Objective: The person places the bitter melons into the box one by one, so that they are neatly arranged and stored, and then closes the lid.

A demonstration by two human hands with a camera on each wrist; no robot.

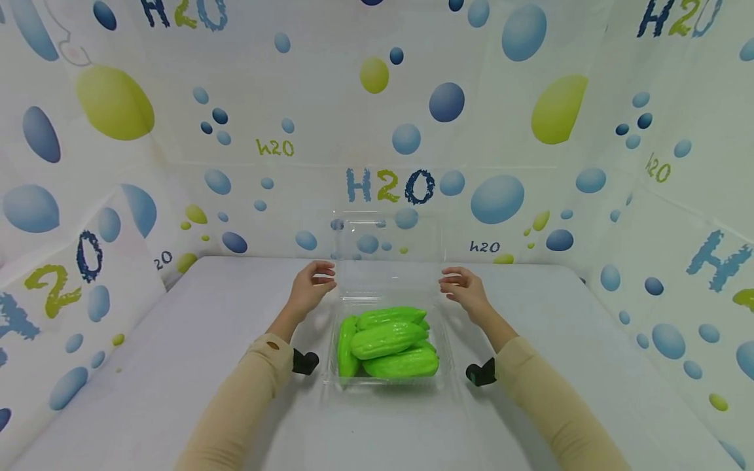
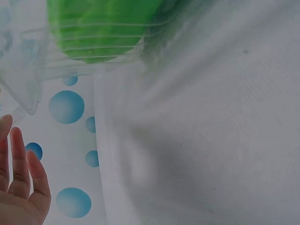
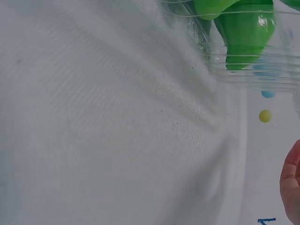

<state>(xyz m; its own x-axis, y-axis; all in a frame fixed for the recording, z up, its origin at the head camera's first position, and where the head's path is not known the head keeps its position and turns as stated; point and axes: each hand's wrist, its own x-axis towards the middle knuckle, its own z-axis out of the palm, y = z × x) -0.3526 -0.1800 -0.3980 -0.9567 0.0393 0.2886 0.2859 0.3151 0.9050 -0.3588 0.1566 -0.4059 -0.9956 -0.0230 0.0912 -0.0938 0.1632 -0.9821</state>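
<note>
A clear plastic hinged box (image 1: 446, 356) stands on the white table, with several glossy bright green, elongated, ridged vegetables (image 1: 389, 340) piled in it; their exact kind is unclear. Its transparent lid (image 1: 389, 281) is raised at the back. My left hand (image 1: 309, 286) is at the lid's left edge, fingers extended and loosely bent. In the left wrist view its fingertips meet or nearly meet a corner of the lid (image 2: 28, 96). On the other side, my right hand (image 1: 468, 292) has relaxed fingers at the lid's right edge; whether they touch it cannot be told. The right wrist view shows only part of this hand (image 3: 291, 185).
A white cloth covers the table (image 1: 383, 432). Behind and at both sides hangs a white sheet (image 1: 318, 85) printed with blue and green drops and H2O lettering. Black wrist mounts (image 1: 305, 362) stick out from both beige sleeves (image 1: 235, 405) beside the box.
</note>
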